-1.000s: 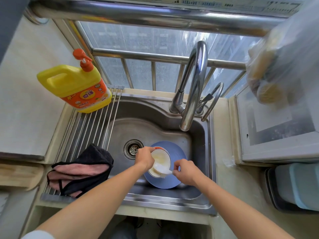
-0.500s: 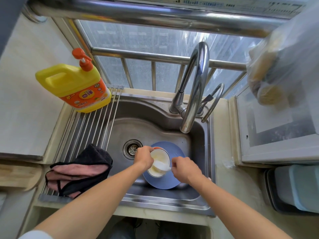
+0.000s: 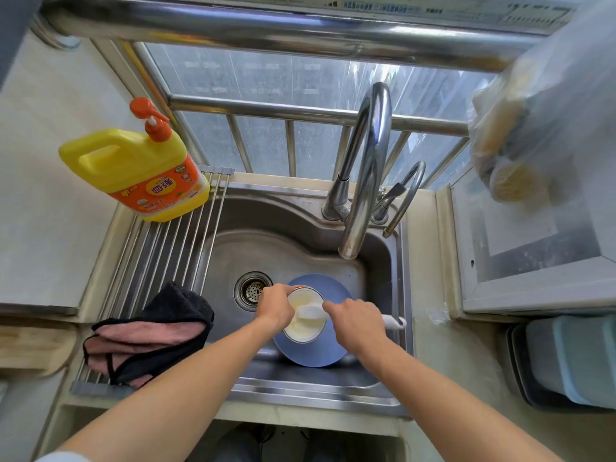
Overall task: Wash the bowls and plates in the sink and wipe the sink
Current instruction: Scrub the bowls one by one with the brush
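Observation:
A small bowl [image 3: 305,323], cream inside with an orange rim, is tilted over a blue plate [image 3: 308,351] that lies in the steel sink [image 3: 283,248]. My left hand [image 3: 275,306] grips the bowl's left rim. My right hand [image 3: 355,323] holds a white dish brush [image 3: 311,311]; its head is inside the bowl and its handle end sticks out to the right of my fist. The drain [image 3: 252,290] lies just left of my left hand.
The tall faucet [image 3: 365,181] arches over the sink's back right, with a smaller tap [image 3: 401,195] beside it. A yellow detergent bottle [image 3: 140,171] and a black-and-pink cloth [image 3: 150,331] sit on the roll-up rack [image 3: 173,248] at left. A light-blue bin [image 3: 573,361] stands right.
The brush head has moved further up and left inside the bowl as my right hand shifted. My left hand keeps its hold on the bowl.

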`<control>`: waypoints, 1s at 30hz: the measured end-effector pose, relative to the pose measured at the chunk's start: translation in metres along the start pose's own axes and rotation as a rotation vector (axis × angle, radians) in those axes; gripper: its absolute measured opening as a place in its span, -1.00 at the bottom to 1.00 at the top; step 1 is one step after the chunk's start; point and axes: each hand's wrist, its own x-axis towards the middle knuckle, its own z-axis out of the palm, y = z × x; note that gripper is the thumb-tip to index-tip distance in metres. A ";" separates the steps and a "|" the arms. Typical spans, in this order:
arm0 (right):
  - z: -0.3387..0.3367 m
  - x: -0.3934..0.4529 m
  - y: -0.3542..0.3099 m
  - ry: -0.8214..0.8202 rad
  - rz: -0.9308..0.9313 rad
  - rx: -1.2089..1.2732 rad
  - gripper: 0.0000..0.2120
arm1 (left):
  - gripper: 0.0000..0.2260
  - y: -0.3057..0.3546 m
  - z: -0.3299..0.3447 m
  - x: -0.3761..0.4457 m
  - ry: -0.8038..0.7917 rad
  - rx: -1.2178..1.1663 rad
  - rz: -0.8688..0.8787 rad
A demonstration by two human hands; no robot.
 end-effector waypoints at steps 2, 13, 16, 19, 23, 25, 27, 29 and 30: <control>0.005 -0.005 -0.009 0.068 -0.078 -0.118 -0.70 | -0.50 -0.003 -0.001 0.003 -0.020 -0.016 -0.005; 0.016 0.004 0.006 -0.028 0.099 0.287 -0.92 | -0.45 -0.010 0.005 0.011 -0.018 -0.038 -0.010; 0.015 -0.001 -0.001 0.086 -0.029 -0.082 -0.59 | -0.48 -0.012 0.003 0.015 -0.037 -0.054 -0.010; 0.025 -0.007 -0.010 0.028 0.008 0.111 -0.84 | -0.50 -0.009 0.003 0.017 -0.027 -0.050 0.000; 0.028 -0.004 -0.003 -0.128 0.100 0.635 -0.91 | -0.49 -0.013 0.006 0.018 -0.048 -0.052 -0.029; 0.029 -0.001 0.003 -0.106 0.097 0.670 -0.91 | -0.52 -0.018 0.006 0.021 -0.131 -0.076 -0.050; 0.034 0.000 0.003 0.002 0.102 0.528 -0.93 | -0.51 -0.026 0.008 0.027 -0.194 -0.111 -0.067; 0.035 -0.003 -0.002 0.072 0.102 0.319 -0.94 | -0.47 -0.032 0.009 0.032 -0.212 -0.158 -0.083; 0.031 -0.005 -0.006 0.057 0.097 0.227 -0.83 | -0.46 -0.033 0.009 0.034 -0.204 -0.161 -0.088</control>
